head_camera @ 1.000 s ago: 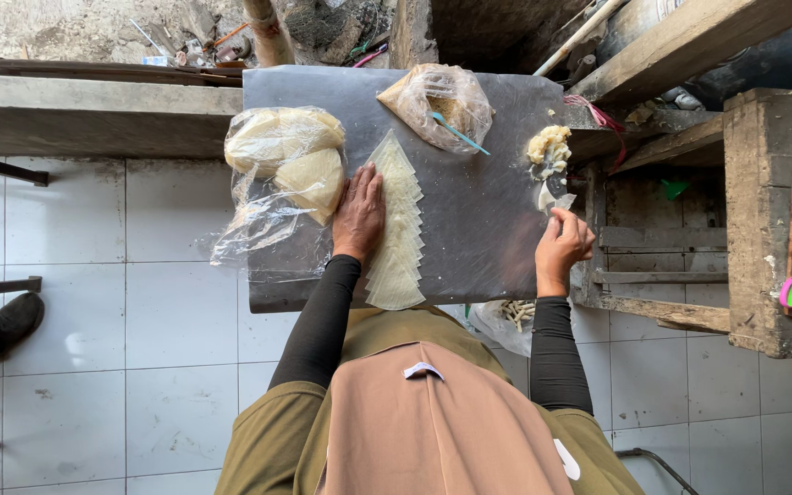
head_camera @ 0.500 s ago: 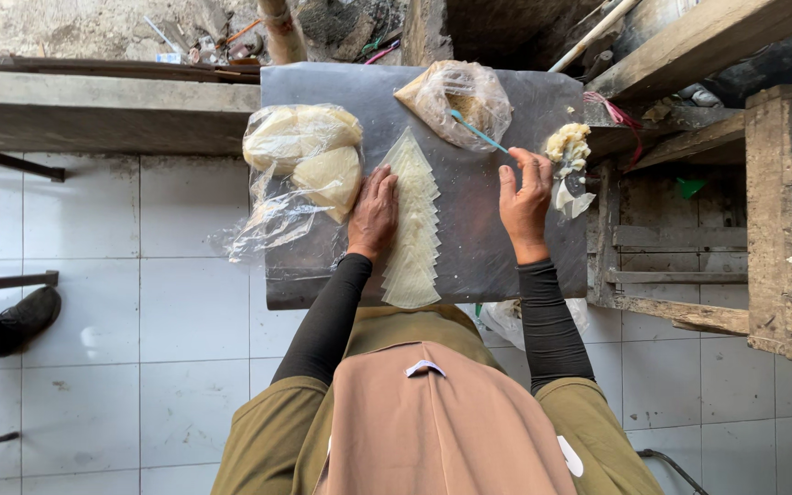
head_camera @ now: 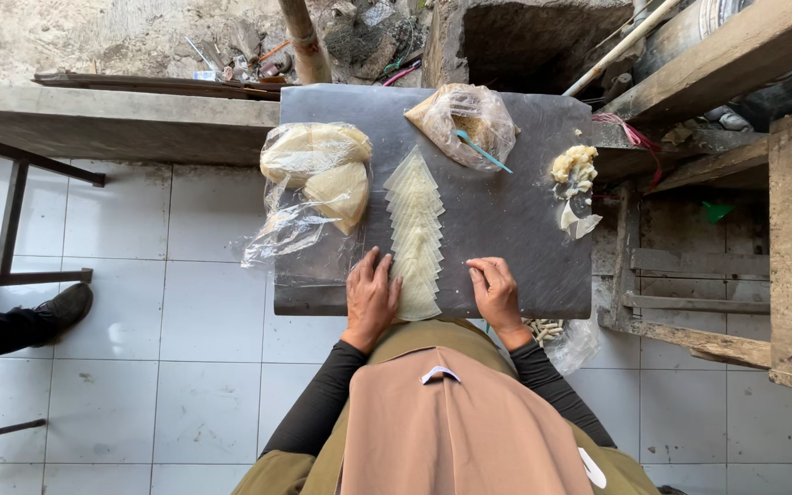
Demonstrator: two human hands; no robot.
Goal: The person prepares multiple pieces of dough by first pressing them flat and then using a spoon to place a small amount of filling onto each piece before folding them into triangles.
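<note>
- Left hand [head_camera: 371, 298] lay flat, fingers spread, touching the row of wrappers [head_camera: 415, 234].
- Right hand [head_camera: 495, 293] rested open on the counter [head_camera: 515, 220], grasping nothing.

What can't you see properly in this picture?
Head view only:
- Filling in the clear bag holding a turquoise spoon: blurred by crinkled plastic.
- Near edge of the grey board: hidden by the person's head covering.
- Small pale pieces in the bag under the board: too small to tell.
- Shoe at left: its wearer is cut off by the edge.
- Palms of left hand and right hand: face down.
</note>
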